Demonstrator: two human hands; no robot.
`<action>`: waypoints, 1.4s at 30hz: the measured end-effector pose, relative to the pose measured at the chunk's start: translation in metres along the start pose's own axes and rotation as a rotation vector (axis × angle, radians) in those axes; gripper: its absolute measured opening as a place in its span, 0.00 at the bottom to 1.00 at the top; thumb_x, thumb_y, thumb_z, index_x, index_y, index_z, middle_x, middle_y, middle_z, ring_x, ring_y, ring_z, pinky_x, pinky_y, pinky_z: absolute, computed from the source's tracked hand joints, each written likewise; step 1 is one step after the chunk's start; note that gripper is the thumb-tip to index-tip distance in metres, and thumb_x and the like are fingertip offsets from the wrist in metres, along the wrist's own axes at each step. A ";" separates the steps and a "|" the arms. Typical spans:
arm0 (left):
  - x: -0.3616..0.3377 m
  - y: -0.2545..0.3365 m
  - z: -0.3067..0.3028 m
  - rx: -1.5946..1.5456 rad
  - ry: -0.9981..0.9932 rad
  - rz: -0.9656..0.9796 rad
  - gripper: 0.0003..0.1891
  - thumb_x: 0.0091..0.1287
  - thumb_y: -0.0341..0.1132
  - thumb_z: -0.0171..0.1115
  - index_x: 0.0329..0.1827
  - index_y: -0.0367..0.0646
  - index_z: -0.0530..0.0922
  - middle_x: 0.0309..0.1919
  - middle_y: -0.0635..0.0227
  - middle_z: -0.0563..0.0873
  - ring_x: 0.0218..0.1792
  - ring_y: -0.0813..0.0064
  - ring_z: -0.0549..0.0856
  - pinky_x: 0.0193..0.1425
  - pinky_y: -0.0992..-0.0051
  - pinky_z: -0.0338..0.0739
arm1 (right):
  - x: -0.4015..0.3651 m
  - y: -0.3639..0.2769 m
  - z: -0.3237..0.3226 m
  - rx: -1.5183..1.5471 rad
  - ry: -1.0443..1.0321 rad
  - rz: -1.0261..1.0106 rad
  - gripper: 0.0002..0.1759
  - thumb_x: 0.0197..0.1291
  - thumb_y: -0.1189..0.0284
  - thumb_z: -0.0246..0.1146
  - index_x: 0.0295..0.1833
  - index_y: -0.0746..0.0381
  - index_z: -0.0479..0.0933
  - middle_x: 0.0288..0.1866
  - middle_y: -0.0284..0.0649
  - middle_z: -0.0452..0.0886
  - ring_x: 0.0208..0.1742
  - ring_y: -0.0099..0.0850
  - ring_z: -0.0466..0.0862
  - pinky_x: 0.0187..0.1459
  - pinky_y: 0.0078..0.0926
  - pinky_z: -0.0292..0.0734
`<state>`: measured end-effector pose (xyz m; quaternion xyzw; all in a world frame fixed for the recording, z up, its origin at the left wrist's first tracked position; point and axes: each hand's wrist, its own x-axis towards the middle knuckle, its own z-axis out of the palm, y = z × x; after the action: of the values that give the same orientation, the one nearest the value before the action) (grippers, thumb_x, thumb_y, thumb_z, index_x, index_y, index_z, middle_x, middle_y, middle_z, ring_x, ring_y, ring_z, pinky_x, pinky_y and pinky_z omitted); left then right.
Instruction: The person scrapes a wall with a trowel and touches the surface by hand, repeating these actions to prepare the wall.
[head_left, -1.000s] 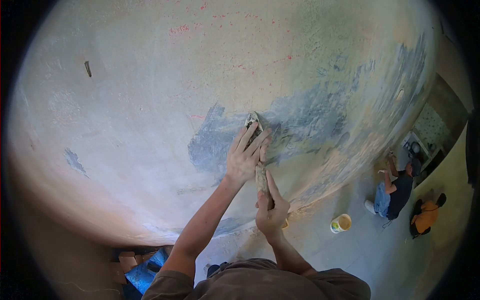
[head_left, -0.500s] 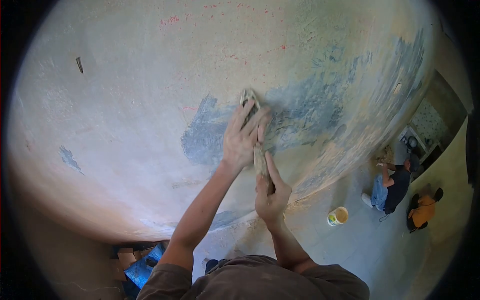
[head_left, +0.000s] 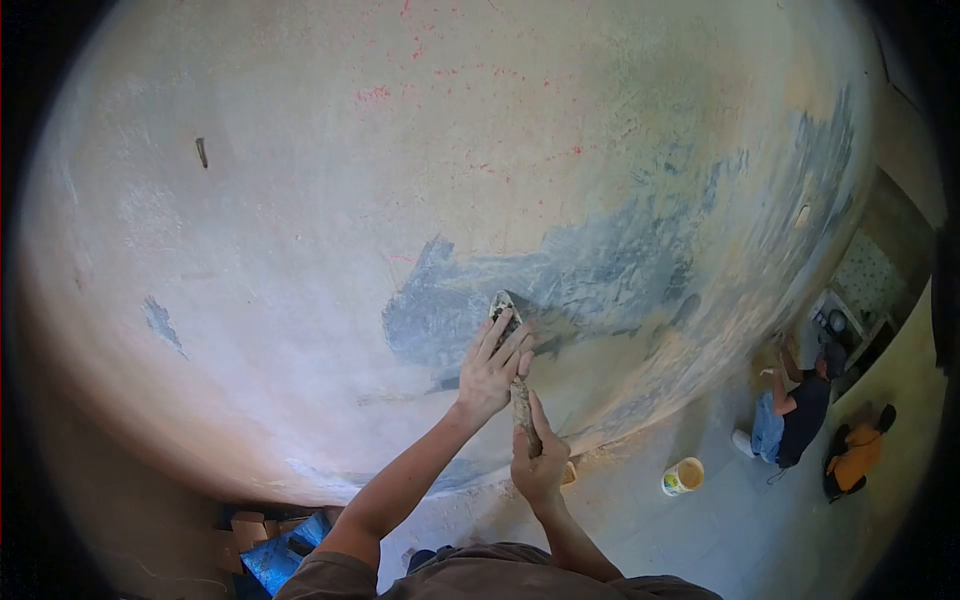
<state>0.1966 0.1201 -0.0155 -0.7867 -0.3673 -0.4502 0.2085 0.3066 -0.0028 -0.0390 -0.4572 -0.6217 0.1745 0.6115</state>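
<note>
A dirt-crusted trowel [head_left: 521, 402] points up against a worn wall [head_left: 300, 260], its blade over the lower part of a grey-blue patch [head_left: 425, 310]. My right hand [head_left: 541, 466] is wrapped around the handle. Higher up, my left hand [head_left: 486, 382] lies on the blade with its fingers stretched out, pressing it toward the wall. The narrow tip shows beyond those fingers; most of the blade is hidden beneath them.
A bucket [head_left: 684, 477] stands on the floor at right. Beyond it crouch a person in a dark shirt [head_left: 803, 420] and another in orange [head_left: 856, 453]. A blue sheet [head_left: 272, 560] and cardboard boxes [head_left: 250, 528] lie at lower left. A metal piece [head_left: 202, 153] sticks out of the wall.
Both hands and the trowel have slid down the wall, from the patch's upper edge to its lower part. The view has tilted up a little.
</note>
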 end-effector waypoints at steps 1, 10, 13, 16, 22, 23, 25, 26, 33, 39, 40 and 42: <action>0.000 0.001 -0.002 -0.002 -0.018 0.012 0.14 0.71 0.35 0.61 0.56 0.45 0.84 0.67 0.69 0.81 0.74 0.55 0.71 0.77 0.51 0.65 | 0.000 0.000 -0.003 0.006 -0.001 -0.005 0.27 0.66 0.77 0.59 0.71 0.71 0.72 0.25 0.43 0.78 0.22 0.23 0.76 0.27 0.24 0.72; -0.039 -0.004 -0.056 -0.088 -0.164 0.034 0.37 0.61 0.38 0.69 0.75 0.43 0.68 0.77 0.56 0.67 0.78 0.51 0.65 0.81 0.53 0.58 | -0.029 0.031 -0.032 0.176 0.047 0.100 0.24 0.67 0.74 0.61 0.67 0.71 0.75 0.32 0.37 0.82 0.28 0.22 0.78 0.32 0.21 0.74; -0.045 -0.032 -0.080 -0.003 -0.021 -0.108 0.36 0.63 0.36 0.66 0.76 0.42 0.67 0.78 0.55 0.66 0.78 0.48 0.64 0.81 0.50 0.57 | -0.030 0.053 -0.051 0.076 0.014 0.110 0.23 0.65 0.73 0.63 0.64 0.70 0.76 0.37 0.46 0.85 0.34 0.32 0.83 0.39 0.27 0.78; -0.032 -0.055 -0.114 0.178 0.112 -0.208 0.36 0.64 0.36 0.64 0.77 0.42 0.66 0.79 0.55 0.65 0.79 0.46 0.62 0.81 0.48 0.54 | -0.020 0.063 -0.066 0.001 -0.014 0.071 0.22 0.64 0.73 0.65 0.63 0.69 0.75 0.40 0.50 0.85 0.39 0.36 0.86 0.44 0.30 0.80; 0.036 -0.103 -0.181 0.468 0.106 -0.209 0.37 0.70 0.43 0.59 0.81 0.43 0.61 0.81 0.55 0.60 0.82 0.44 0.52 0.83 0.47 0.43 | 0.023 0.038 -0.049 0.020 0.000 -0.161 0.22 0.66 0.76 0.60 0.64 0.70 0.73 0.31 0.34 0.79 0.25 0.18 0.74 0.28 0.17 0.70; 0.044 -0.111 -0.186 0.496 0.101 -0.197 0.36 0.71 0.44 0.57 0.81 0.44 0.60 0.81 0.56 0.59 0.82 0.46 0.52 0.84 0.47 0.43 | 0.030 0.031 -0.041 0.038 0.008 -0.188 0.22 0.66 0.76 0.60 0.64 0.70 0.72 0.31 0.34 0.79 0.25 0.18 0.74 0.28 0.17 0.70; 0.055 -0.127 -0.193 0.554 0.089 -0.174 0.36 0.73 0.47 0.55 0.82 0.45 0.59 0.82 0.57 0.59 0.83 0.49 0.52 0.84 0.48 0.41 | 0.037 0.022 -0.030 0.062 0.020 -0.228 0.22 0.66 0.76 0.60 0.65 0.70 0.72 0.31 0.33 0.78 0.25 0.18 0.73 0.29 0.18 0.70; 0.058 -0.134 -0.198 0.587 0.124 -0.168 0.36 0.73 0.47 0.54 0.82 0.44 0.59 0.82 0.57 0.59 0.83 0.50 0.52 0.84 0.48 0.41 | 0.040 0.019 -0.024 0.069 0.024 -0.242 0.22 0.66 0.76 0.60 0.65 0.70 0.72 0.31 0.33 0.78 0.25 0.18 0.73 0.29 0.17 0.70; 0.060 -0.165 -0.223 0.655 0.289 -0.211 0.38 0.75 0.52 0.50 0.81 0.36 0.57 0.81 0.56 0.60 0.83 0.52 0.53 0.84 0.48 0.40 | 0.038 0.009 -0.013 0.158 -0.051 -0.093 0.23 0.64 0.76 0.61 0.63 0.73 0.73 0.39 0.41 0.82 0.33 0.25 0.78 0.38 0.22 0.76; 0.057 -0.162 -0.224 0.662 0.294 -0.240 0.38 0.75 0.52 0.50 0.82 0.38 0.57 0.82 0.57 0.58 0.83 0.52 0.50 0.84 0.48 0.39 | 0.044 0.016 -0.006 0.142 -0.006 -0.212 0.22 0.65 0.76 0.59 0.64 0.71 0.73 0.33 0.32 0.77 0.24 0.16 0.69 0.27 0.15 0.65; 0.054 -0.163 -0.224 0.661 0.296 -0.257 0.38 0.74 0.52 0.50 0.82 0.38 0.57 0.82 0.56 0.57 0.83 0.51 0.50 0.84 0.48 0.39 | 0.044 0.021 -0.007 0.153 0.000 -0.210 0.22 0.65 0.76 0.59 0.64 0.71 0.73 0.33 0.32 0.77 0.23 0.15 0.68 0.25 0.15 0.65; 0.044 -0.168 -0.223 0.665 0.299 -0.291 0.38 0.74 0.52 0.50 0.82 0.39 0.56 0.82 0.56 0.56 0.83 0.50 0.49 0.84 0.48 0.38 | 0.042 0.026 -0.008 0.180 0.009 -0.203 0.22 0.66 0.76 0.59 0.64 0.71 0.73 0.33 0.33 0.77 0.22 0.15 0.68 0.23 0.14 0.63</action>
<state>-0.0417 0.0985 0.1353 -0.5416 -0.5666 -0.4412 0.4371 0.3297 0.0404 -0.0323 -0.3363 -0.6440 0.1649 0.6671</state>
